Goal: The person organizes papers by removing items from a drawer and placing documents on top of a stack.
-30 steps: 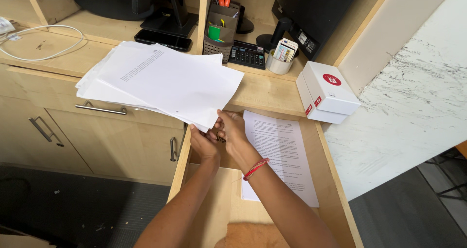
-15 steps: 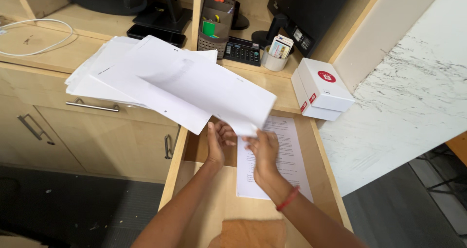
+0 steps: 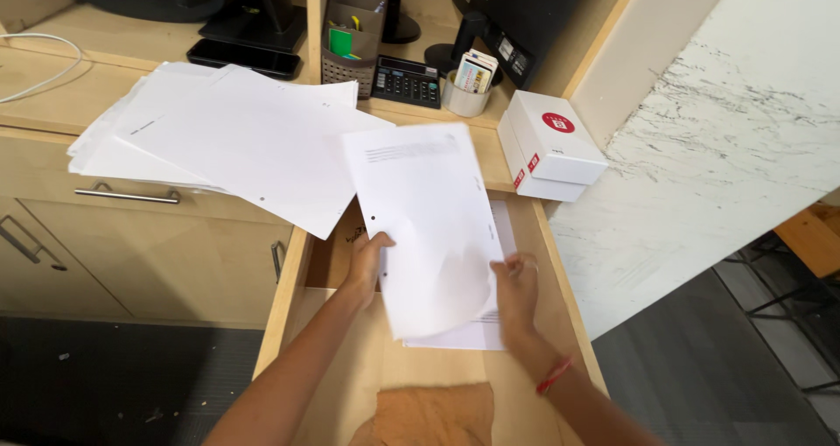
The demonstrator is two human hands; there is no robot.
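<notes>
Both hands are over the open light-wood drawer (image 3: 560,289), working one white printed sheet of paper (image 3: 424,227).

Left hand (image 3: 366,262): fingers closed on the sheet's left edge, just below the punched hole. It also appears to carry the near corner of the thick fanned stack of white sheets (image 3: 219,135), though I can't tell how firm that hold is. The rest of the stack rests on the pale wooden table (image 3: 52,92), overhanging its front edge above the drawer, so the table takes most of the weight.

Right hand (image 3: 516,284): grip pinched on the sheet's lower right edge. There's a red thread band at that wrist. The sheet bows between the two hands, top edge tilted up and away, the lower part curling down into the drawer.

Under it, another printed white sheet (image 3: 500,236) lies flat on the drawer floor, against the right wall; the held sheet sits nearly in line with it.

Nearby, well apart from the hands:
- two stacked white cardboard boxes with red round labels (image 3: 551,144), on the table at the right corner
- a black desk calculator (image 3: 405,80)
- a grey mesh pen holder (image 3: 347,39) behind the stack
</notes>
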